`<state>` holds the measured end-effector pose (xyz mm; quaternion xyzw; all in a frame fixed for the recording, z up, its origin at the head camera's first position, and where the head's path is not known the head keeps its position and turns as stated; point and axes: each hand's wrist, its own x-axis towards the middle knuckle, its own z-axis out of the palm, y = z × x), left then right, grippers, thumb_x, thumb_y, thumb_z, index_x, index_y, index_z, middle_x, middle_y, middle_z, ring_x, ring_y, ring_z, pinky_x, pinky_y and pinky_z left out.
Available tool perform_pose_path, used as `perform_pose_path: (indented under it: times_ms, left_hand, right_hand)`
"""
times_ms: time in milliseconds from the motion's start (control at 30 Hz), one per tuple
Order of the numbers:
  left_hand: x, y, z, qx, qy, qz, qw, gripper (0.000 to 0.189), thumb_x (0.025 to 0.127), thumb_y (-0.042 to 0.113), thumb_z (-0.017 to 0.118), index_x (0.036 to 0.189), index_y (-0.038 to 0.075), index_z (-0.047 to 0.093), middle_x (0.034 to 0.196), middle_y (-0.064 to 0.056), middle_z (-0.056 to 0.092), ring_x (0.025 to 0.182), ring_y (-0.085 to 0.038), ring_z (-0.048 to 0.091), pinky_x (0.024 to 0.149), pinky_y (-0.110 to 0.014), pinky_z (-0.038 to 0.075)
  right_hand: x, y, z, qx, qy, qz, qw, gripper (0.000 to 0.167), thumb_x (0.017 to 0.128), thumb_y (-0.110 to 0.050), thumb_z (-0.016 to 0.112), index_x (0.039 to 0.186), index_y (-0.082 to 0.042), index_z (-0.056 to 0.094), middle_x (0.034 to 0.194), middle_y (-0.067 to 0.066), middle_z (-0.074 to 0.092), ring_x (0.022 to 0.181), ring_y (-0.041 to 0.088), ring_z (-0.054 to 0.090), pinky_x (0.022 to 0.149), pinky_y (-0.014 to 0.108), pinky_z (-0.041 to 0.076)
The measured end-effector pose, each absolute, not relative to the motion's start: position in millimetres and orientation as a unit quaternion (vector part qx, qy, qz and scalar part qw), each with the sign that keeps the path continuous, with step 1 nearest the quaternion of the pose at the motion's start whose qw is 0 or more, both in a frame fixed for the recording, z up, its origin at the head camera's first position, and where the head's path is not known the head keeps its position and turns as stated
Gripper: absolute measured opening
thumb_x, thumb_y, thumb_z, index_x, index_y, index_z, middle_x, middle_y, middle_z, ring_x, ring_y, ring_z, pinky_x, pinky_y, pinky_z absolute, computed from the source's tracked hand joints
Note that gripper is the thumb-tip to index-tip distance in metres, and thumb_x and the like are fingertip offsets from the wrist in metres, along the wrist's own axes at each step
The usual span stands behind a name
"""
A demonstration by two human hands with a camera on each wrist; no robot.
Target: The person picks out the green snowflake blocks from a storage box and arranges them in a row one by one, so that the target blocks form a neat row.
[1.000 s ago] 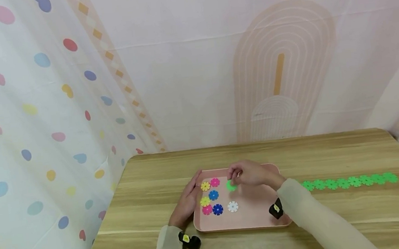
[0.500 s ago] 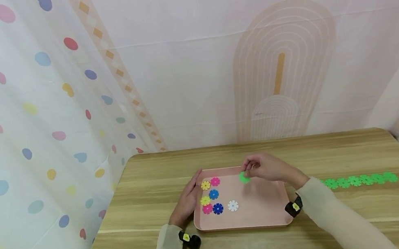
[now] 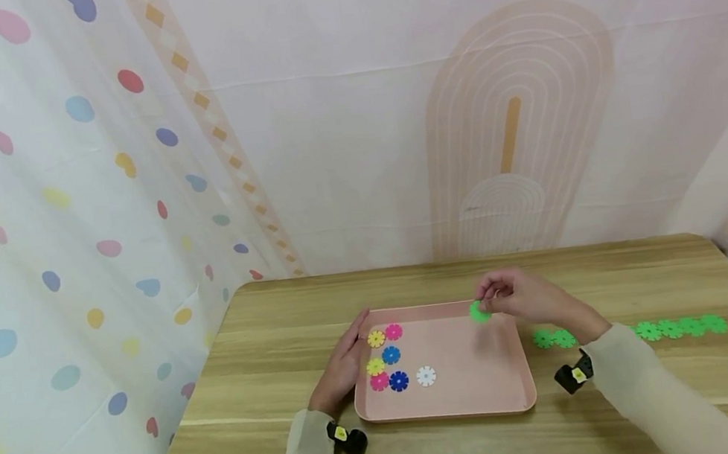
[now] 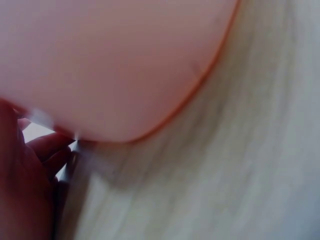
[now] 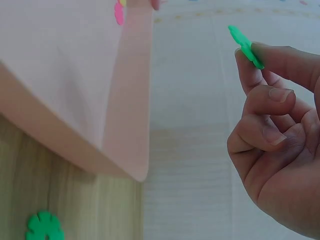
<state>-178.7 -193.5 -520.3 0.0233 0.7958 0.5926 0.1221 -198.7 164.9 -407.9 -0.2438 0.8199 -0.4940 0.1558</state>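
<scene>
My right hand (image 3: 523, 299) pinches a green notched plastic disc (image 3: 479, 311) between thumb and index finger, over the far right corner of the pink tray (image 3: 472, 402). In the right wrist view that disc (image 5: 245, 46) is seen nearly edge-on, its other fingers curled toward the palm. My left hand (image 3: 343, 368) lies along the tray's left side with extended fingers at the rim; the left wrist view shows its fingers (image 4: 50, 150) against the outer edge. Inside the tray are a white disc (image 3: 426, 376), a dark blue disc (image 3: 398, 381) and several pink, yellow and blue ones.
Right of the tray, a row of green discs (image 3: 669, 329) lies on the wooden table (image 3: 268, 328), partly hidden by the right forearm. A patterned curtain (image 3: 341, 147) hangs behind the table and along its left side.
My right hand has carried the green disc rightward and up across the tray, from beside the pink disc to the far right corner. The left hand has stayed put.
</scene>
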Motion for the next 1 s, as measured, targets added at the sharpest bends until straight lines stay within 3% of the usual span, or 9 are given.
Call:
perform_pose_path:
  times_ms: [167, 467, 700, 867, 1000]
  left_hand:
    - [-179, -193, -521, 0.019, 0.795, 0.593, 0.124, 0.049, 0.108, 0.030, 0.030, 0.155, 0.041, 0.026, 0.163, 0.008, 0.023, 0.153, -0.023, 0.012, 0.121, -0.057, 0.008]
    - [-181, -192, -518, 0.027, 0.790, 0.598, 0.130, 0.049, 0.108, 0.030, 0.030, 0.156, 0.041, 0.024, 0.163, 0.009, 0.023, 0.152, -0.021, 0.012, 0.122, -0.055, 0.008]
    - [-179, -190, -517, 0.028, 0.795, 0.593, 0.128, 0.049, 0.108, 0.029, 0.029, 0.156, 0.040, 0.024, 0.163, 0.008, 0.023, 0.152, -0.022, 0.013, 0.122, -0.055, 0.008]
    - [-178, -188, -518, 0.035, 0.796, 0.592, 0.124, 0.050, 0.108, 0.027, 0.030, 0.157, 0.038, 0.025, 0.163, 0.007, 0.023, 0.152, -0.022, 0.013, 0.122, -0.054, 0.009]
    - [-178, -188, -518, 0.035, 0.797, 0.591, 0.124, 0.050, 0.108, 0.027, 0.030, 0.157, 0.038, 0.025, 0.163, 0.007, 0.022, 0.152, -0.021, 0.013, 0.122, -0.054, 0.008]
  right_hand:
    - [-193, 186, -405, -0.233, 0.821, -0.501, 0.145, 0.010, 0.096, -0.007, 0.060, 0.104, -0.002, 0.064, 0.095, 0.010, 0.065, 0.087, 0.022, 0.064, 0.076, 0.031, 0.055]
    - [-175, 228, -402, -0.163, 0.853, -0.484, 0.109, 0.017, 0.096, -0.019, 0.065, 0.106, -0.005, 0.064, 0.090, 0.006, 0.063, 0.073, 0.015, 0.053, 0.060, 0.028, 0.046]
    - [-162, 268, -406, -0.126, 0.863, -0.478, 0.103, 0.024, 0.100, -0.022, 0.060, 0.112, -0.001, 0.060, 0.089, 0.000, 0.063, 0.069, 0.011, 0.048, 0.056, 0.028, 0.043]
    - [-152, 295, -412, -0.121, 0.858, -0.493, 0.074, 0.020, 0.102, -0.018, 0.057, 0.110, 0.000, 0.059, 0.069, -0.007, 0.050, 0.056, 0.014, 0.041, 0.049, 0.032, 0.039]
    - [-146, 318, -418, -0.125, 0.850, -0.510, 0.045, 0.011, 0.101, -0.010, 0.056, 0.105, 0.000, 0.059, 0.063, -0.003, 0.043, 0.053, 0.020, 0.037, 0.046, 0.034, 0.036]
